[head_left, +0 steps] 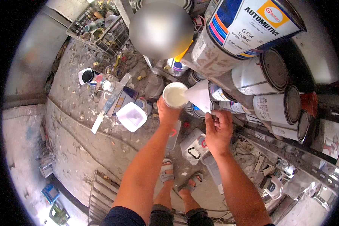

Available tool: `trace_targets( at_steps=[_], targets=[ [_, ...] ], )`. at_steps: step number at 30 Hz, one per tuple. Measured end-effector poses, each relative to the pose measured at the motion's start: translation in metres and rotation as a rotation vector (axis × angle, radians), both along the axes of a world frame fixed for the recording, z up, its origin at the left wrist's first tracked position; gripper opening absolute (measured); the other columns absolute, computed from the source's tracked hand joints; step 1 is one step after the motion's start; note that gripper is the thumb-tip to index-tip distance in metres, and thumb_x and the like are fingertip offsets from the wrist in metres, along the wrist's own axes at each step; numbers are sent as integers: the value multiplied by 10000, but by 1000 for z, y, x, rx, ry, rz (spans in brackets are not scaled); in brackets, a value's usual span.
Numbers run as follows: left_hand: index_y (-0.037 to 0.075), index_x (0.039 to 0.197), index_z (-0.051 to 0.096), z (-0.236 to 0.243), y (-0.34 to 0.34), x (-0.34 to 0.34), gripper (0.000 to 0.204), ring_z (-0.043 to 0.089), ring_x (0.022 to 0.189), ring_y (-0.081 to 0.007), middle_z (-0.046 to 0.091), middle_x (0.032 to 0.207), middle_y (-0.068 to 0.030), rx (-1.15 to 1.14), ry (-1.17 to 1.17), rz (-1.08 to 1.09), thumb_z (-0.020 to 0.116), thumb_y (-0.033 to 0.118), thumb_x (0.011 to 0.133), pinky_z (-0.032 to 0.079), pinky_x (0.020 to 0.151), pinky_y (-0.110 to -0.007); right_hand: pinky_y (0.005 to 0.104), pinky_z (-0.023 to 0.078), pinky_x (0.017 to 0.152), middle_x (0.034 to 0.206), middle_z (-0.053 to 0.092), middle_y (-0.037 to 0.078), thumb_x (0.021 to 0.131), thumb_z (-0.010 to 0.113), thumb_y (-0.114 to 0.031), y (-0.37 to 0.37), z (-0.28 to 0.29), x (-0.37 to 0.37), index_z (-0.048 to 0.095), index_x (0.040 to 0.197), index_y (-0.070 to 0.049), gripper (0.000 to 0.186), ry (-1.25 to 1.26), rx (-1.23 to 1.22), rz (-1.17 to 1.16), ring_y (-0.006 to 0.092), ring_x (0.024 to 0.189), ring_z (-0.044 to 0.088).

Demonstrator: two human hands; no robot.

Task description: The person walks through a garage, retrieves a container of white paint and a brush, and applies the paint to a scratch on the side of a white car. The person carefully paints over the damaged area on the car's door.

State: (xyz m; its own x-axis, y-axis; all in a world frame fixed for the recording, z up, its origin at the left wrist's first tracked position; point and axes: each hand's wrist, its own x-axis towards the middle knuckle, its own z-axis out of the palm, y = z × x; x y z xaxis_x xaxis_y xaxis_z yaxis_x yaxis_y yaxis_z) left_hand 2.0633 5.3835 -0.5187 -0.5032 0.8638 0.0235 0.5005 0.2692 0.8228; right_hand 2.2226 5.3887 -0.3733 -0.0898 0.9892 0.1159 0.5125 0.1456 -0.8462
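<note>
Grimy floor (66, 84) below; the left hand (168, 113) clasps a white cup (175, 94), and the right hand (219, 132), apart, pinches a white cone (200, 95) slanting up-left to the cup's rim.

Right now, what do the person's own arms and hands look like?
The bare human left hand and bare human right hand show no gloves, watch or cables. The forearms are uncovered too; a dark navy fabric sleeve covers the left arm higher up.
</note>
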Motion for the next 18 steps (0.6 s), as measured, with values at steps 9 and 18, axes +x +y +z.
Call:
trace_targets(
  at_steps=[9, 18],
  targets=[
    [72, 1223, 528, -9, 2, -3, 653, 500, 1108, -353, 556, 1150, -136, -5, 112, -39, 830, 238, 668, 373, 993, -449, 417, 533, 681, 979, 566, 159, 849, 674, -70, 4, 5, -4, 596, 999, -52, 170, -132, 14, 94, 327, 863, 604],
    [88, 1237, 517, -6, 1, -4, 684, 495, 1129, -343, 556, 1168, -123, 11, -114, 2, 835, 242, 651, 357, 1009, -442, 357, 527, 655, 985, 541, 119, 837, 695, -41, 0, -5, -4, 609, 1005, -67, 189, -268, 110, 156, 251, 763, 628]
  ],
)
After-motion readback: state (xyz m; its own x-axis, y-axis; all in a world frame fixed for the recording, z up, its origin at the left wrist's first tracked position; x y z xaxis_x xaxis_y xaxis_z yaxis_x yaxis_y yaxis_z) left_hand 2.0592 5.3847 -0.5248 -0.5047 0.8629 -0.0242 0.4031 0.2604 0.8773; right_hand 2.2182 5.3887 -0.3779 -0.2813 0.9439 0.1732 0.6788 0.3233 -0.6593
